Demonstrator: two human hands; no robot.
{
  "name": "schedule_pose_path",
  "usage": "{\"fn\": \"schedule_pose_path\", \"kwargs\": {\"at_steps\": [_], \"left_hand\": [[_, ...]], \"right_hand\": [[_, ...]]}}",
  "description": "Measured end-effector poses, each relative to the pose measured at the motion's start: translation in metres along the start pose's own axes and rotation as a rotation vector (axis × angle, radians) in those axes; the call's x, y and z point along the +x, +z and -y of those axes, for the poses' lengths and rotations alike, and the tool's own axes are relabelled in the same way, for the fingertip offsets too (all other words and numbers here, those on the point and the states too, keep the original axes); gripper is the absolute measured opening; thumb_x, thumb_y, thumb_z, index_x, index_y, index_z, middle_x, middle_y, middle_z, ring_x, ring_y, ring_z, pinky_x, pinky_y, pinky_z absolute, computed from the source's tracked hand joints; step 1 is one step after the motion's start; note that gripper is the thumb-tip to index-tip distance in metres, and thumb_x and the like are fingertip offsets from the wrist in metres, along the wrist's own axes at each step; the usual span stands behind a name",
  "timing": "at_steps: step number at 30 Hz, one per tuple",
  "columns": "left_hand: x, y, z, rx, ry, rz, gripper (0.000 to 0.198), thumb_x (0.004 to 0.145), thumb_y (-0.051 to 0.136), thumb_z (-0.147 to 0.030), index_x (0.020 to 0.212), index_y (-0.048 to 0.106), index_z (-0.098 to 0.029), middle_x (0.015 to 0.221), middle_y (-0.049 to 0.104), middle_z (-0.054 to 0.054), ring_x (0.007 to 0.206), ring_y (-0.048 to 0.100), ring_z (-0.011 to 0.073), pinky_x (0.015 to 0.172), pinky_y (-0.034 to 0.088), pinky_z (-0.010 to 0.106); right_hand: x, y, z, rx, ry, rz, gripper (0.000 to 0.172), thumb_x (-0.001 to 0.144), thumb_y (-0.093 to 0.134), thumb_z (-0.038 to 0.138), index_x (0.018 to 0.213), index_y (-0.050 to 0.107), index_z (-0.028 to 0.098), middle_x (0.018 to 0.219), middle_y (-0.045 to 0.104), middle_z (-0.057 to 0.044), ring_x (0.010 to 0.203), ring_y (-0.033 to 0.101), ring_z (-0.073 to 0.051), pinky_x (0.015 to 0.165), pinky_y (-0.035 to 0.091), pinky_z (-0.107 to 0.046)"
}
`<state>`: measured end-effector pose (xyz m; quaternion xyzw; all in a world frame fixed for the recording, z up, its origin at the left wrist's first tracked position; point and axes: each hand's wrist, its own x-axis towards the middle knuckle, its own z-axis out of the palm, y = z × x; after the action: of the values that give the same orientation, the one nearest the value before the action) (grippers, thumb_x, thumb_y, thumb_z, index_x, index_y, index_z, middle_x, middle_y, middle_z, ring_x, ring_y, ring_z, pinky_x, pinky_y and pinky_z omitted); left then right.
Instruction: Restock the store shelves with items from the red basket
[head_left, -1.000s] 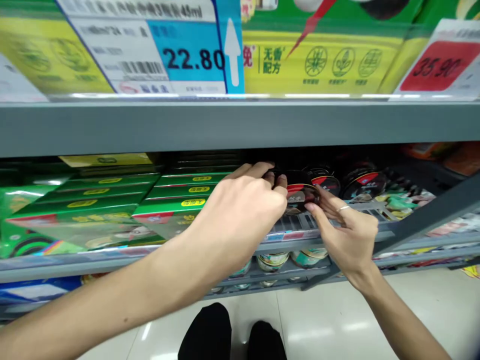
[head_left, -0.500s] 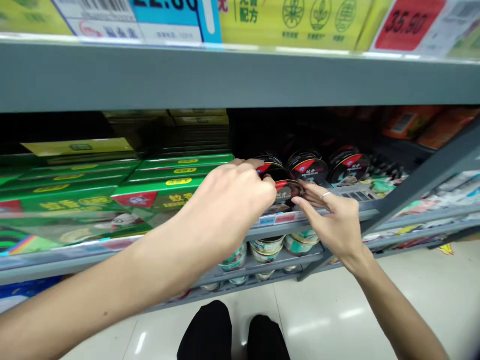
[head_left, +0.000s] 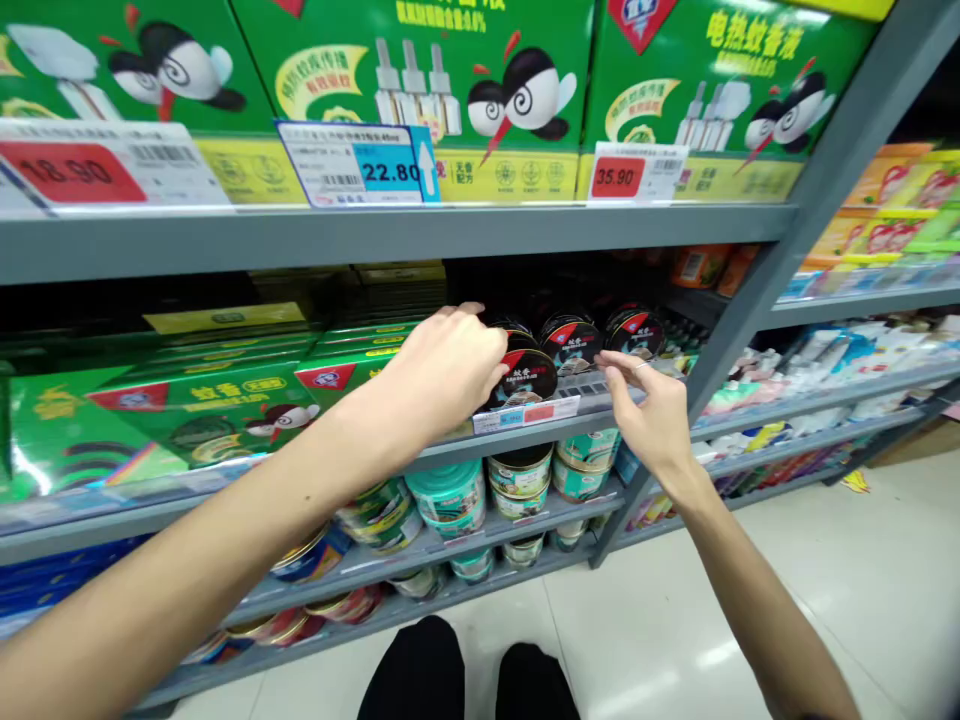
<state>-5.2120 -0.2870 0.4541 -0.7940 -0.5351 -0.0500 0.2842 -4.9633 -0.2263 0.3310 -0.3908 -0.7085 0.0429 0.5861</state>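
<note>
Black round tins with red-and-white labels stand on edge in rows on the middle shelf. Over the left edge of the front tin (head_left: 531, 378) is my left hand (head_left: 454, 365), its fingers bent and loosely apart, partly hidden behind the back of the hand. Whether it still touches that tin I cannot tell. My right hand (head_left: 651, 408), wearing a ring, is open, with thumb and fingers stretched out just in front of a second tin (head_left: 574, 345). A gap separates it from the front tin. A third tin (head_left: 636, 333) stands farther right.
Green boxes (head_left: 202, 415) fill the shelf to the left. A grey shelf edge (head_left: 465, 232) with price tags runs above the hands. Teal tins (head_left: 450, 490) are stacked below. A slanted grey post (head_left: 739, 320) stands right of my right hand, and tiled floor (head_left: 810, 590) lies beneath.
The view has pulled back, showing more shelves. My right hand has come away from the front tin to the right. My left hand has shifted left, uncovering more of that tin.
</note>
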Motion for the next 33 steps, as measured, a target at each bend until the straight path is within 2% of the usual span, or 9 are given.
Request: {"fn": "schedule_pose_path", "kwargs": {"at_steps": [5, 8, 11, 14, 16, 19, 22, 27, 33], "left_hand": [[-0.016, -0.006, 0.005, -0.145, 0.055, -0.267, 0.032, 0.108, 0.053, -0.027, 0.11, 0.082, -0.013, 0.108, 0.082, 0.015, 0.135, 0.066, 0.0344, 0.107, 0.058, 0.048], [-0.043, -0.007, 0.0, -0.274, 0.023, -0.451, 0.034, 0.108, 0.05, -0.029, 0.103, 0.081, -0.016, 0.095, 0.081, 0.011, 0.103, 0.073, 0.0268, 0.09, 0.06, 0.04], [-0.088, 0.013, -0.019, -0.484, -0.049, -0.448, 0.031, 0.107, 0.053, -0.031, 0.097, 0.08, -0.02, 0.08, 0.078, 0.005, 0.073, 0.069, 0.0176, 0.074, 0.056, 0.03], [-0.154, 0.068, -0.057, -0.729, -0.178, -0.179, 0.035, 0.106, 0.052, -0.031, 0.086, 0.078, -0.021, 0.075, 0.076, 0.002, 0.064, 0.066, 0.0151, 0.065, 0.05, 0.027], [-0.199, 0.115, -0.085, -0.807, -0.297, 0.192, 0.042, 0.105, 0.051, -0.033, 0.073, 0.076, -0.021, 0.066, 0.071, 0.002, 0.061, 0.066, 0.0172, 0.063, 0.047, 0.029], [-0.241, 0.164, -0.114, -0.849, -0.424, 0.487, 0.037, 0.102, 0.053, -0.036, 0.088, 0.083, -0.02, 0.07, 0.073, 0.003, 0.068, 0.069, 0.021, 0.069, 0.048, 0.03], [-0.232, 0.162, -0.113, -0.887, -0.5, 0.321, 0.038, 0.103, 0.053, -0.038, 0.102, 0.084, -0.016, 0.065, 0.068, 0.001, 0.062, 0.062, 0.017, 0.068, 0.046, 0.028], [-0.15, 0.109, -0.079, -0.821, -0.483, -0.289, 0.04, 0.104, 0.057, -0.042, 0.127, 0.078, -0.017, 0.059, 0.061, -0.004, 0.052, 0.05, 0.0118, 0.064, 0.047, 0.025], [-0.096, 0.1, -0.052, -0.716, -0.503, -0.395, 0.04, 0.11, 0.051, -0.038, 0.137, 0.072, -0.018, 0.056, 0.065, -0.003, 0.053, 0.062, 0.0156, 0.074, 0.056, 0.03]], "right_hand": [[-0.025, -0.012, 0.001, -0.027, -0.099, -0.119, 0.025, 0.106, 0.061, 0.03, 0.123, 0.078, 0.022, 0.121, 0.083, -0.011, 0.113, 0.08, -0.025, 0.106, 0.064, -0.046], [-0.041, -0.01, 0.004, -0.041, -0.154, -0.107, 0.022, 0.104, 0.062, 0.027, 0.116, 0.079, 0.02, 0.114, 0.083, -0.011, 0.109, 0.079, -0.025, 0.104, 0.064, -0.046], [-0.052, -0.006, 0.006, -0.008, -0.123, -0.043, 0.021, 0.104, 0.062, 0.028, 0.114, 0.079, 0.02, 0.112, 0.083, -0.011, 0.1, 0.079, -0.024, 0.095, 0.065, -0.043], [-0.056, -0.002, 0.007, 0.064, -0.04, 0.048, 0.025, 0.103, 0.064, 0.034, 0.117, 0.079, 0.018, 0.103, 0.084, -0.01, 0.085, 0.079, -0.022, 0.081, 0.065, -0.037], [-0.054, 0.001, 0.008, 0.119, 0.031, 0.127, 0.03, 0.103, 0.066, 0.038, 0.122, 0.078, 0.017, 0.088, 0.083, -0.007, 0.074, 0.078, -0.021, 0.074, 0.064, -0.034], [-0.044, 0.006, 0.008, 0.16, 0.093, 0.214, 0.036, 0.102, 0.067, 0.044, 0.125, 0.076, 0.018, 0.074, 0.08, -0.002, 0.06, 0.074, -0.018, 0.069, 0.062, -0.032], [-0.033, 0.013, 0.004, 0.208, 0.102, 0.211, 0.04, 0.101, 0.069, 0.049, 0.125, 0.075, 0.017, 0.073, 0.079, -0.002, 0.05, 0.068, -0.016, 0.058, 0.058, -0.03], [-0.025, 0.026, -0.006, 0.288, 0.117, 0.16, 0.039, 0.102, 0.069, 0.056, 0.118, 0.075, 0.021, 0.07, 0.076, 0.0, 0.047, 0.065, -0.014, 0.049, 0.054, -0.027], [-0.023, 0.03, -0.01, 0.35, 0.163, 0.234, 0.041, 0.101, 0.07, 0.062, 0.105, 0.072, 0.021, 0.067, 0.074, -0.001, 0.046, 0.064, -0.013, 0.044, 0.054, -0.025]]}}
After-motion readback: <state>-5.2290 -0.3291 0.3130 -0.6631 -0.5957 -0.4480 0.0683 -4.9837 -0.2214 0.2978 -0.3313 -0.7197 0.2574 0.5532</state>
